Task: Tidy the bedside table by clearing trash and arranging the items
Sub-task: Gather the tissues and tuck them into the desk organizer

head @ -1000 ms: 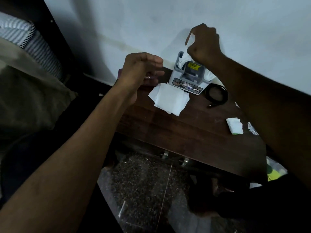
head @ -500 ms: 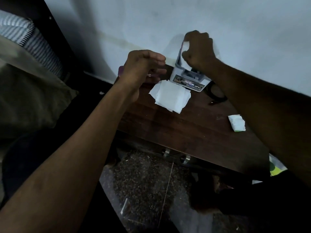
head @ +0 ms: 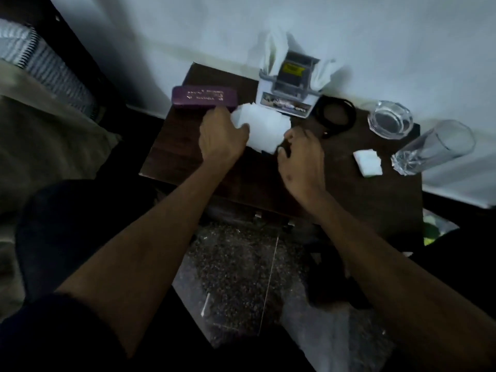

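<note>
A stack of white paper napkins (head: 264, 127) lies on the dark wooden bedside table (head: 241, 181). My left hand (head: 221, 138) grips the stack's left edge and my right hand (head: 300, 154) pinches its right corner. Behind it, against the wall, stands a grey holder (head: 288, 88) with white napkins sticking up on both sides. A purple case (head: 205, 96) lies at the table's back left. A small folded white tissue (head: 367, 162) sits toward the right.
A coiled black cable (head: 335, 116), a glass ashtray (head: 390, 118) and a tall drinking glass (head: 434, 147) lying on its side occupy the table's right side. The bed with a pillow (head: 48, 146) is at left. Speckled floor (head: 241, 269) lies below.
My right hand came down from the napkin holder to the stack's right corner. My left hand lowered onto the stack's left edge. The view shifted, showing the purple case and the glasses.
</note>
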